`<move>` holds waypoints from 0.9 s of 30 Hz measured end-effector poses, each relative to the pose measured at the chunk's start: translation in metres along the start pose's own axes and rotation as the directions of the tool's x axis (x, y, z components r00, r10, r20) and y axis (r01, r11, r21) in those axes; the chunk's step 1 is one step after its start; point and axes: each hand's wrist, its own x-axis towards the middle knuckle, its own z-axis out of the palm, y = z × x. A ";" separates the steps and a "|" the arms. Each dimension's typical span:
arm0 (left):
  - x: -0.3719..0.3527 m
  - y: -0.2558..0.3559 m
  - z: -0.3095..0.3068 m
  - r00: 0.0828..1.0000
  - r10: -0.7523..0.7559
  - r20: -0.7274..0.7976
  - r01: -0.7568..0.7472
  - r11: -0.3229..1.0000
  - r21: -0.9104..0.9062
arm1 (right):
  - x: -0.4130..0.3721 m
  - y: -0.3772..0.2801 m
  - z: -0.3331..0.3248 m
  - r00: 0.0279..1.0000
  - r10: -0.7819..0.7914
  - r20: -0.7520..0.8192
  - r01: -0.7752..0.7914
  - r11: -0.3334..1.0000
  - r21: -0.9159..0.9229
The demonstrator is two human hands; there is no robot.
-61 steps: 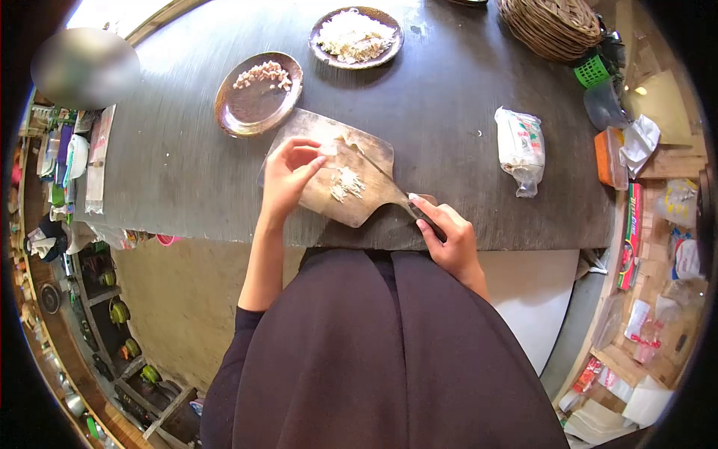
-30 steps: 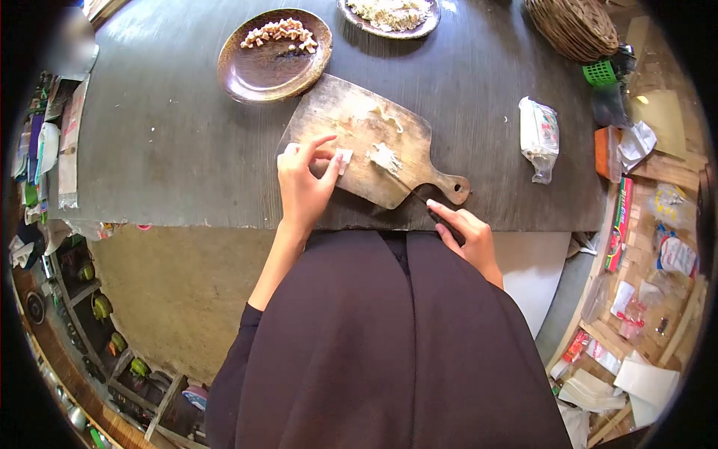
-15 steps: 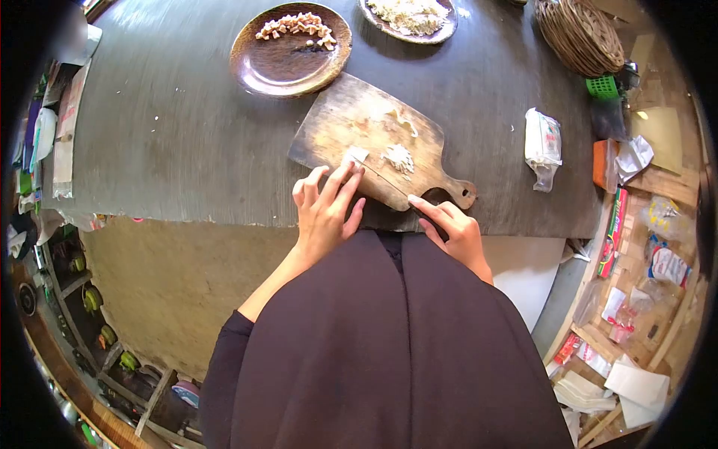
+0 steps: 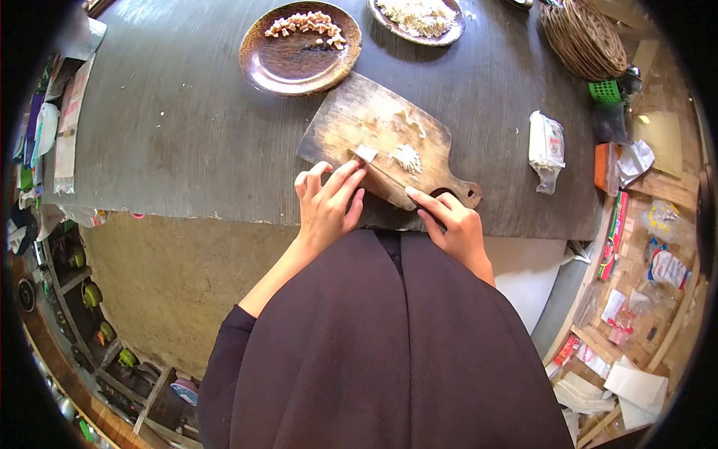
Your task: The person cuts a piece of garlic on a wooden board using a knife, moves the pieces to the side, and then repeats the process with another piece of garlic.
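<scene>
A wooden cutting board (image 4: 374, 135) with a handle lies at the table's front edge. On it are a small pile of pale chopped bits (image 4: 407, 159) and a white piece (image 4: 366, 153). My left hand (image 4: 327, 203) touches near that white piece with its fingertips, fingers bent. My right hand (image 4: 454, 227) is closed round a thin knife (image 4: 389, 177), its index finger stretched along the blade's back; the knife's handle is hidden by the hand. The blade lies low over the board, beside the white piece.
A brown plate (image 4: 299, 66) with pinkish cubes stands behind the board, and a bowl (image 4: 453, 34) of pale shreds is farther back. To the right are a white packet (image 4: 547, 150), woven baskets (image 4: 583, 37) and a green basket (image 4: 604, 91).
The view has shifted slightly, so board and plates appear a little farther right. The knife blade now shows flatter and brighter beside the white piece. Both hands stay in nearly the same places.
</scene>
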 end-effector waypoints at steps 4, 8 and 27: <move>-0.001 0.002 -0.001 1.000 -0.009 -0.005 0.009 1.000 0.020 | -0.004 0.010 0.009 1.000 -0.007 -0.009 0.007 0.999 0.034; 0.001 0.004 -0.001 1.000 -0.009 -0.016 0.010 0.999 0.042 | -0.011 0.010 0.005 1.000 0.017 0.005 -0.018 0.999 0.038; 0.009 0.003 -0.015 0.991 -0.114 -0.064 0.112 0.993 -0.040 | -0.026 0.011 0.006 0.995 0.088 -0.038 -0.085 0.993 0.079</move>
